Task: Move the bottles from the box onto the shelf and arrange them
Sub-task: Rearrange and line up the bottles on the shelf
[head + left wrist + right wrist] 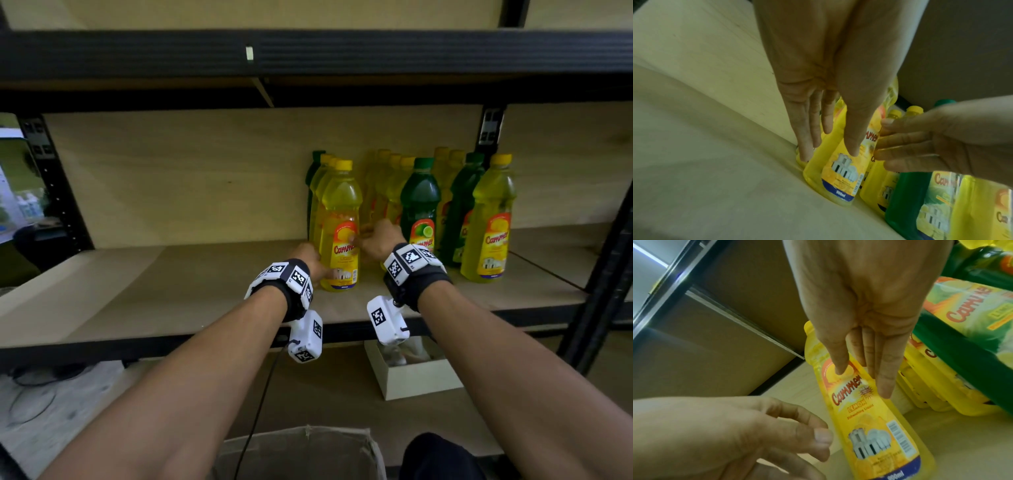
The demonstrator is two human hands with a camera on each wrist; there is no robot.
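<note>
A yellow dish-liquid bottle point(339, 229) stands upright at the front of the left row on the wooden shelf point(171, 291). My left hand point(317, 270) touches its lower left side, thumb on the label and fingers straight along the side point(830, 151). My right hand point(363, 236) touches the right side of the label with straight fingers, thumb tip on the orange circle point(862, 382). In both wrist views the bottle point(838, 178) point(875, 431) sits between the two hands. More yellow bottles stand behind it.
Further rows of yellow and green bottles point(420, 202) fill the shelf to the right, ending with a yellow one point(488, 219). A cardboard box point(301, 452) sits below me. A small white box point(418, 377) lies on the lower board. Black uprights point(589, 291) frame the shelf.
</note>
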